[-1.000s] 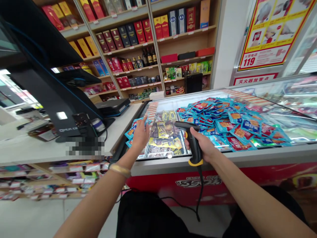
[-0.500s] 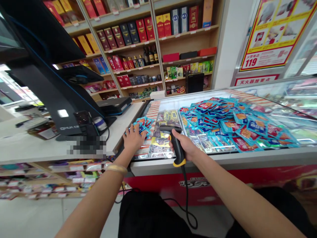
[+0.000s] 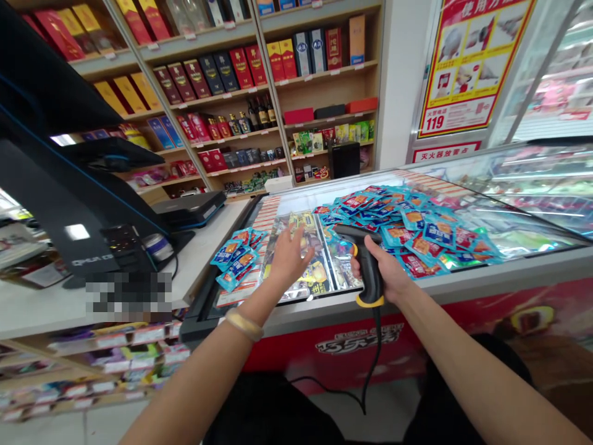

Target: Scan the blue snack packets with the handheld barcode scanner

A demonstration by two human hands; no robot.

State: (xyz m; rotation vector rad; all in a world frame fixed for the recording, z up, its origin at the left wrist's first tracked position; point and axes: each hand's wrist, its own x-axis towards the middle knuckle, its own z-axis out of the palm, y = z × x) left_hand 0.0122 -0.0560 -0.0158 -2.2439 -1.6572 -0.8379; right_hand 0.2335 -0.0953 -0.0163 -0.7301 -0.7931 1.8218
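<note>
My right hand is wrapped round the grip of a black and yellow barcode scanner, its head pointing left above the freezer's glass top. My left hand is in the air over the glass, empty, with its fingers apart. To the left of it lies a small group of blue snack packets. A large heap of similar blue and red packets covers the glass beyond and to the right of the scanner. The scanner's cable hangs down in front of the freezer.
At left, a counter carries a dark checkout terminal and a flat black device. The chest freezer's metal front edge runs along before me. Shelves of boxes and bottles stand behind.
My left hand has come off the small packet group and moved right, now raised and empty. The scanner has shifted right in my right hand, toward the heap. The view has turned slightly right.
</note>
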